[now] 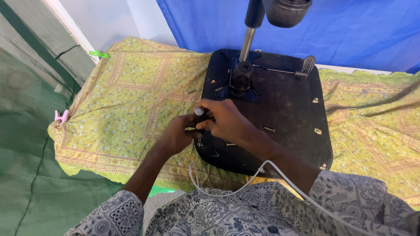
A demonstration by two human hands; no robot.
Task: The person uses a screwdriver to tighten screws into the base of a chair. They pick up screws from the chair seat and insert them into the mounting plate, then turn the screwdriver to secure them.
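Both hands meet at the near left edge of the black seat base [280, 113], which lies flat with its underside up on the yellow patterned cloth [131, 100] covering the desk. The right hand [227, 122] is closed around a small tool with a pale rounded cap [199, 111], probably a screwdriver handle, and the left hand [177, 135] is curled against it from below; what the left fingers pinch is hidden. The tool looks light, stiff and slim, best held around its handle, its long axis seemingly tilted down from the cap toward the base edge (the tip is covered). The base looks heavy and rigid, its metal column [247, 43] rising away from the person; the broad rim would give the surest hold. Loose screws [269, 129] lie on it just beside the right hand.
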